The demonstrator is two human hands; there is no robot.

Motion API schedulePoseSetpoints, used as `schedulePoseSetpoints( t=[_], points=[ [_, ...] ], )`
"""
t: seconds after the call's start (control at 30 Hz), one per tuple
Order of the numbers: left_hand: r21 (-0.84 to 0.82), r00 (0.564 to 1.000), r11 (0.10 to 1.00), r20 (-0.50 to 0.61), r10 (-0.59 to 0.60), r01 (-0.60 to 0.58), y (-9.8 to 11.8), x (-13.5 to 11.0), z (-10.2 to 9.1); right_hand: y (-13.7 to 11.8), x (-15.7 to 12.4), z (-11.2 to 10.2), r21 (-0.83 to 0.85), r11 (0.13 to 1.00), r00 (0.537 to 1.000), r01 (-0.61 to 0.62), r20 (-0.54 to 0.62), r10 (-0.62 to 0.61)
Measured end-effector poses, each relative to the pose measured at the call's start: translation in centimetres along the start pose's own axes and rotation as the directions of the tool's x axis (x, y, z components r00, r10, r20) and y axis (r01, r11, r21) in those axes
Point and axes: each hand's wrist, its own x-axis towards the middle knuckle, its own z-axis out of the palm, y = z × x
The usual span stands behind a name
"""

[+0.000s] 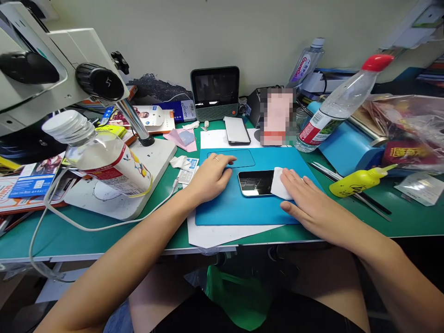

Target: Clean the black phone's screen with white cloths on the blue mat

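Observation:
A dark-screened smartphone (255, 183) lies face up on a blue mat (222, 212). My right hand (305, 196) holds a white wipe (278, 183) beneath its straight fingers, against the right end of the screen. The thumb stands apart from the fingers, over the mat. Left of the phone, my left hand (214, 175) rests on the mat with loosely bent fingers and nothing in it; thumb and index finger are apart. Beyond its fingertips is a thin dark phone-shaped outline (254, 157) on the mat, partly covered by the hand.
A microscope (104, 83) and a large bottle (114, 162) stand at left, with a white cable (104, 229) nearby. A smart display (215, 90) and a silver device (237, 131) are behind. Rightward are a red-capped bottle (333, 111), tweezers (360, 196) and a yellow squeeze bottle (357, 182).

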Motion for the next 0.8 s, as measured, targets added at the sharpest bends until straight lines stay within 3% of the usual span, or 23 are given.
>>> schedulePoseSetpoints(
  t=[0.1, 0.2, 0.33, 0.43, 0.63, 0.8],
  points=[
    [0.145, 0.997, 0.988, -0.067, -0.042, 0.051, -0.9, 0.1, -0.2, -1.1, 1.8, -0.1, -0.011, 1.000, 1.000, -0.007, -0.001, 0.007],
    [0.252, 0.995, 0.964, -0.075, -0.071, 0.088, -1.5, 0.1, -0.2, -3.8, 3.6, -0.3, 0.015, 1.000, 1.000, 0.024, 0.015, -0.024],
    [0.277, 0.995, 0.957, -0.073, -0.066, 0.084, -1.6, 0.1, -0.1, -8.2, 5.1, -0.4, 0.069, 0.990, 0.992, 0.122, 0.023, -0.124],
    [0.273, 0.996, 0.960, -0.079, -0.039, 0.059, -1.7, 0.2, -0.1, -10.1, 5.0, -0.2, 0.099, 0.981, 0.985, 0.170, 0.002, -0.171],
    [0.248, 0.993, 0.962, -0.065, -0.099, 0.112, -2.2, 0.3, -0.6, -8.1, 3.3, 0.2, 0.120, 0.969, 0.976, 0.215, -0.050, -0.211],
    [0.229, 0.980, 0.953, -0.031, -0.198, 0.200, -2.3, 0.4, -0.9, -6.0, 1.8, 0.4, 0.143, 0.974, 0.945, 0.173, -0.302, -0.124]
  ],
)
